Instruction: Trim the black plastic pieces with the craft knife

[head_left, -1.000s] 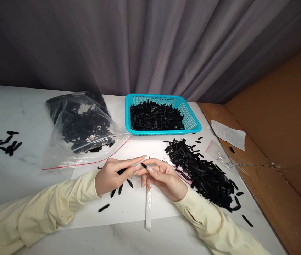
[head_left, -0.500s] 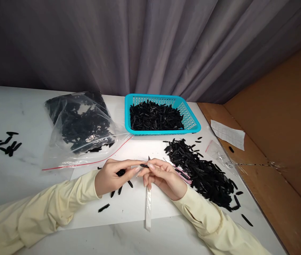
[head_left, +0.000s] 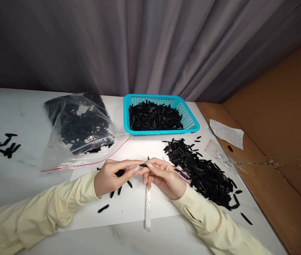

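Meeting at the middle of the white sheet (head_left: 129, 209), both hands pinch one small black piece (head_left: 143, 165) between their fingertips, just above a clear strip (head_left: 148, 205) that lies along the sheet. The left hand (head_left: 110, 177) also keeps a few more black pieces tucked in its palm, its forefinger stretched toward the right hand (head_left: 163, 177), whose fingers are curled narrow around the same piece.

Compared with a second ago, the hands have barely shifted; the piece now lies flatter between the fingertips, so the handling looks like fine adjustment, not a new move.

To the right sits a loose pile of black pieces (head_left: 203, 173); behind it a blue basket (head_left: 193, 124) holds more, and a clear bag (head_left: 78, 127) lies to the left on the table (head_left: 20, 113).
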A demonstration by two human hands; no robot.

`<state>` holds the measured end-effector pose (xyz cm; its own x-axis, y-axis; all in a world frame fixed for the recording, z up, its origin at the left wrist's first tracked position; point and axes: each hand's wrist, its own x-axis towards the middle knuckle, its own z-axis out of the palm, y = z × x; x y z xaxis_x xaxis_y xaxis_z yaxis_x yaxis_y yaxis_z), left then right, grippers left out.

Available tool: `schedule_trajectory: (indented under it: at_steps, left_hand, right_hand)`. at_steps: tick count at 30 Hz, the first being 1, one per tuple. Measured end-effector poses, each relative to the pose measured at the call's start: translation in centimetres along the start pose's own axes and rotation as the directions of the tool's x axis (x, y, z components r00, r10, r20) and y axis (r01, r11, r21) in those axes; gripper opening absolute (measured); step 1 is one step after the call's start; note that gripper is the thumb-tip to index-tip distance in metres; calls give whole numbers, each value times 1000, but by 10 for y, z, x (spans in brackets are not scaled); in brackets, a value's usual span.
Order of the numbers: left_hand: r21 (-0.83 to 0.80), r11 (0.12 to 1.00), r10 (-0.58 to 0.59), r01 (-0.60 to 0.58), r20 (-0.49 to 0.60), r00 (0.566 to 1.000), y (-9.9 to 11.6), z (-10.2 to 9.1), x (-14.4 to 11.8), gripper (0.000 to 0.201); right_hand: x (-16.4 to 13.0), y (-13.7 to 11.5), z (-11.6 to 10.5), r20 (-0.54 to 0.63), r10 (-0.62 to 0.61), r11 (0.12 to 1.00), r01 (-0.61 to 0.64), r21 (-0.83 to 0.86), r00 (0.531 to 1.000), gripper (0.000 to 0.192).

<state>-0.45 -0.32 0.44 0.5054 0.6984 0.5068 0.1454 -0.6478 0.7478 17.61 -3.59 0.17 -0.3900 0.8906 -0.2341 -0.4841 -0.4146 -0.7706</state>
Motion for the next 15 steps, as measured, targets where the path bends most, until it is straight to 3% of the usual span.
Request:
schedule_trajectory:
  at_steps: [6,10,13,15]
  left_hand:
    - [11,1000,-18,18,4,1000,-1,0,0,23]
    - [22,996,-82,81,50,995,-1,-2,0,28]
    - [0,991,-135,136,75,988,-1,-2,-1,32]
    - [-29,982,-185,188,102,978,-1,-2,-1,36]
  right_hand:
    - [-1,3,0,-23,-28,999,27,-18,999,17]
    - [-3,-11,-1,-103,-170,969,148,-199,980,15]
    - [4,-45,-2,-153,-391,824,271,-498,908,13]
    - [13,-72,-1,-106,-544,616,310,-725,833,13]
